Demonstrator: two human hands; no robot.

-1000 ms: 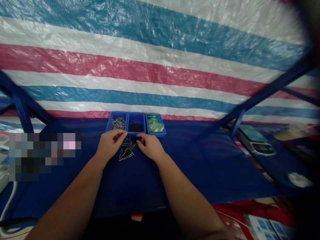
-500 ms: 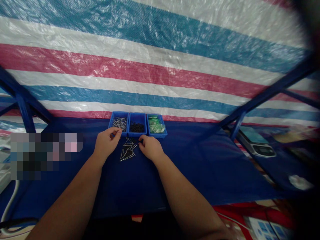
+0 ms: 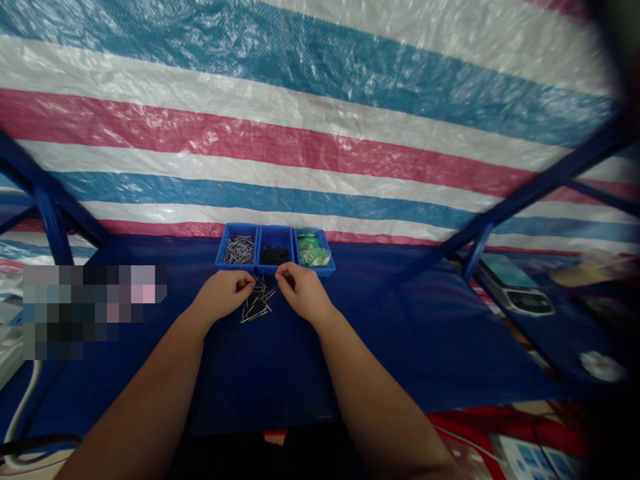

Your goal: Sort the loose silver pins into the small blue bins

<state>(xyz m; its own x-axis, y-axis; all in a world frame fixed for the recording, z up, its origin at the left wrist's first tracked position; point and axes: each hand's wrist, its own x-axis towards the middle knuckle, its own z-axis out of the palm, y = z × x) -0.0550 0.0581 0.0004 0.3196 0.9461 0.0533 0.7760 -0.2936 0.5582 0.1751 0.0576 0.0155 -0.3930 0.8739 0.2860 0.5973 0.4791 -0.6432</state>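
On the blue table, a pile of thin metal pieces (image 3: 256, 307) lies between my hands. My left hand (image 3: 227, 292) is closed at the left of the pile, fingertips pinched; what they hold is too small to make out. Closed too, my right hand (image 3: 300, 287) is at the upper right of the pile, just in front of the bins, its pinched fingertips hiding anything between them. Behind stand three blue bins side by side: a left bin with silvery screws or nails (image 3: 239, 249), a middle bin with dark small parts (image 3: 275, 255), a right bin with green packets (image 3: 313, 250).
A digital scale (image 3: 527, 300) stands on another blue surface at the right. Blue metal frame bars (image 3: 505, 207) slant at both sides, with a striped sheet (image 3: 310, 143) behind. At the left is a blurred-out area and a white cable (image 3: 27, 400).
My left hand has moved away from the left bin, right and toward me, to the pile. My right hand has shifted slightly up, nearer the middle and right bins.
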